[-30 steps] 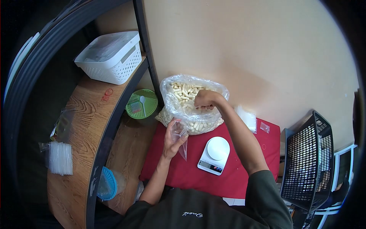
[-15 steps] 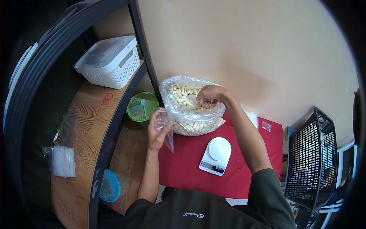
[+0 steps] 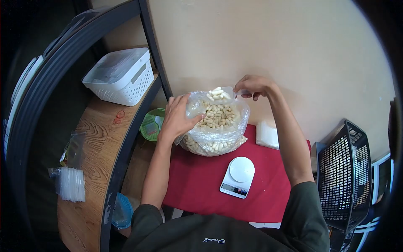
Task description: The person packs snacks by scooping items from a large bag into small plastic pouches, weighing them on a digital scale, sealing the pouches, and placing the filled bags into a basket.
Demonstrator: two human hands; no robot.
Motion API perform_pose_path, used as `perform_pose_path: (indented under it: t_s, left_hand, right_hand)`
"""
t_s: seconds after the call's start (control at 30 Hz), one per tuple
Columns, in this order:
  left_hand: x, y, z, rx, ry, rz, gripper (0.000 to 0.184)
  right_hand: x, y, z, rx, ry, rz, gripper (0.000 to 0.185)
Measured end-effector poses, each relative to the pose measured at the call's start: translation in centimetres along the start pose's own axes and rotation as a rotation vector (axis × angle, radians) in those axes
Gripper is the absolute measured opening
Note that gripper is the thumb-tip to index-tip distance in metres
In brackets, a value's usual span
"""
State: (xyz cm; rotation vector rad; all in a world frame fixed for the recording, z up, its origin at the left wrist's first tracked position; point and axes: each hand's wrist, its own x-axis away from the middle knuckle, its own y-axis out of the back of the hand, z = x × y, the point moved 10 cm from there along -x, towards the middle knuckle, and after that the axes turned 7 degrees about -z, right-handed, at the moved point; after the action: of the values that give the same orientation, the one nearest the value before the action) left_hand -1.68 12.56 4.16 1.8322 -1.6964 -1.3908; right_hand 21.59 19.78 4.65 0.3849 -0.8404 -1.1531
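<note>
A large clear plastic bag (image 3: pixel 214 138) full of pale, finger-shaped pieces (image 3: pixel 217 117) stands open at the back of the red-covered table. My left hand (image 3: pixel 178 119) grips the bag's left rim, thumb over the opening and fingers along the outer side. Above the back right rim, my right hand (image 3: pixel 254 87) is closed around the handle of a translucent scoop (image 3: pixel 228 90). Several pale pieces lie on the scoop. In front of the bag sits a white digital kitchen scale (image 3: pixel 238 176) with nothing on its round plate.
A stack of white sheets or bags (image 3: pixel 267 135) lies right of the big bag. A green tub (image 3: pixel 151 126) with a spoon is at left. Along the wooden shelf (image 3: pixel 90 168) are a white basket (image 3: pixel 126 80) and clear packets (image 3: pixel 71 185). A black crate (image 3: pixel 344 176) stands right.
My right hand has risen out of the bag, bringing up the loaded scoop. My left hand, which held a small clear bag, has moved up onto the large bag's rim.
</note>
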Motion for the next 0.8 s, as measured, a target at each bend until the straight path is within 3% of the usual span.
perform_pose_path:
  t_s: [0.33, 0.8]
  left_hand:
    - [-1.1, -2.9, -2.2, 0.045, -0.043, 0.013, 0.084]
    - [-0.9, -2.9, -1.7, 0.061, 0.02, -0.067, 0.082]
  right_hand:
    - [0.5, -0.1, 3.6, 0.254, 0.068, 0.027, 0.021]
    - [2.6, 0.5, 9.6, 0.597, 0.265, -0.29, 0.026]
